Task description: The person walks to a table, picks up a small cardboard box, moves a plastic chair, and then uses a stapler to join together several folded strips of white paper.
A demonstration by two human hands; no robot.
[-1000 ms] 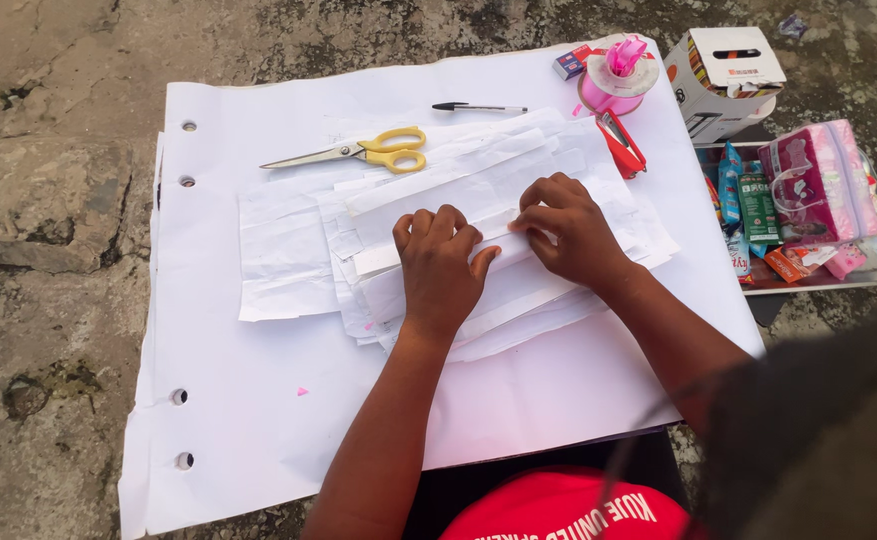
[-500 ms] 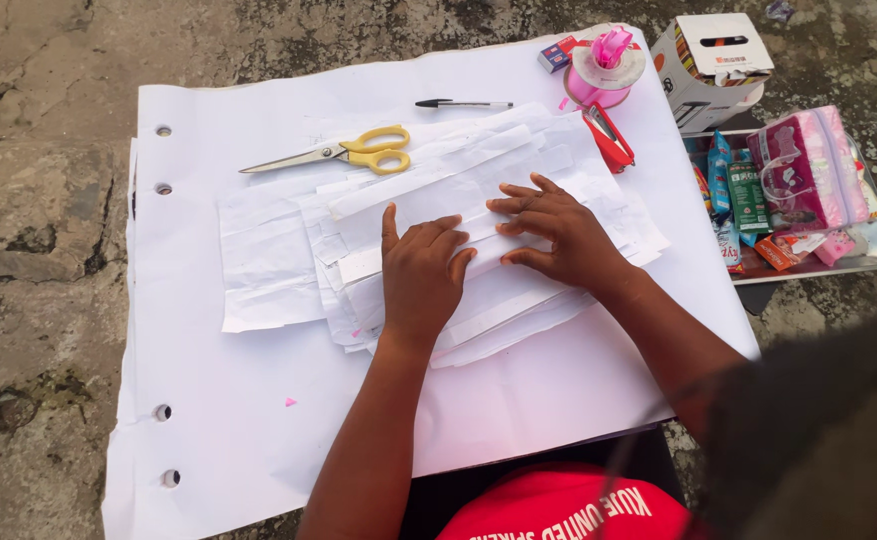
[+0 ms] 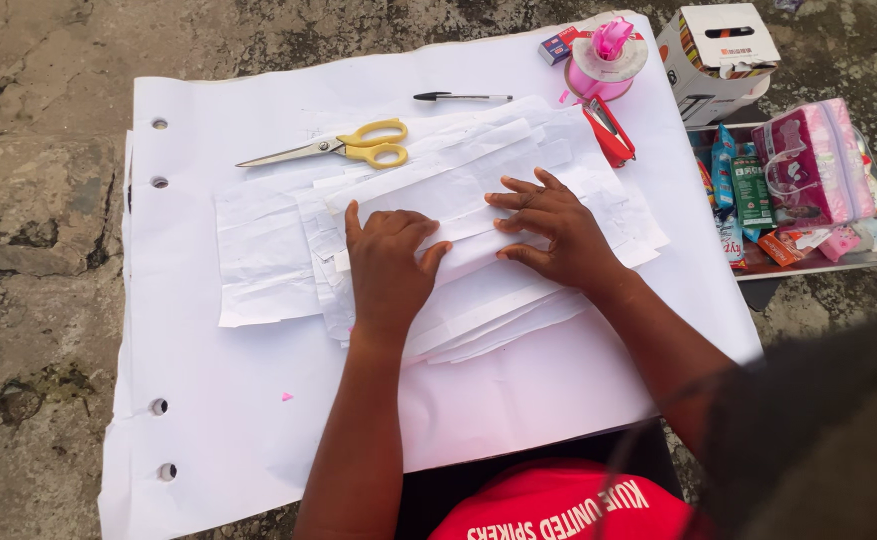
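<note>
The folded paper strip (image 3: pixel 463 250) is pinned atop the paper stack (image 3: pixel 428 230) under both palms. The left hand (image 3: pixel 386 262) and right hand (image 3: pixel 550 230) lie open and flat; even pressure is best applied outward along the crease.

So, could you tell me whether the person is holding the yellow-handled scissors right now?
No, the scissors lie untouched while both the left hand and right hand press on the paper strips.
</note>
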